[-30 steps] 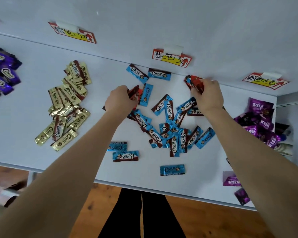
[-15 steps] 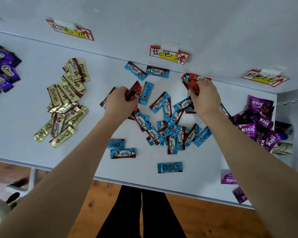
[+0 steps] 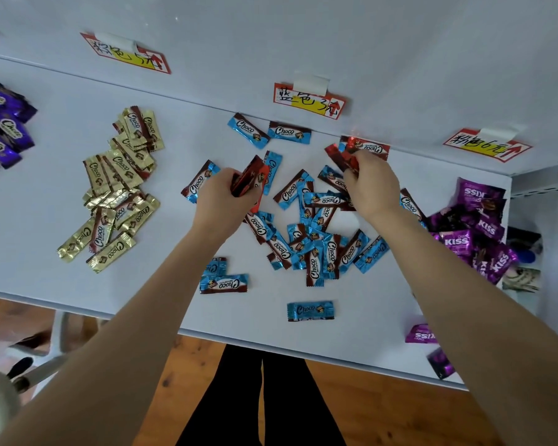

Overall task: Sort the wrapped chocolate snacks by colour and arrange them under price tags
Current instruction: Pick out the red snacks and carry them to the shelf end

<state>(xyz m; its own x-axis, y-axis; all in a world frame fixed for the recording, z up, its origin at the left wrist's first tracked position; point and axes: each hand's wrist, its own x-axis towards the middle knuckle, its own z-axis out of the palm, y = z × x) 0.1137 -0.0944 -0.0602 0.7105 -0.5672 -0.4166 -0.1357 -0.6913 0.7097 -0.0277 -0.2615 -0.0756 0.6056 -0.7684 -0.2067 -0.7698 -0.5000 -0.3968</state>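
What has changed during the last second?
The left hand tilted its red bundle up, baring a blue snack beside it. The right hand, gripping red snacks, drew slightly back from the wall. The gold pile and blue pile stayed.

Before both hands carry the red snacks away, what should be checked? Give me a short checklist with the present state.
1. Left hand grips red snacks: ok.
2. Right hand grips a second red bunch: ok.
3. No red remains on the table: cannot tell; a red snack by the wall may be loose.
4. Place for red known: cannot tell; no red tag shows.
5. Blue pile lies below the blue price tag: ok.
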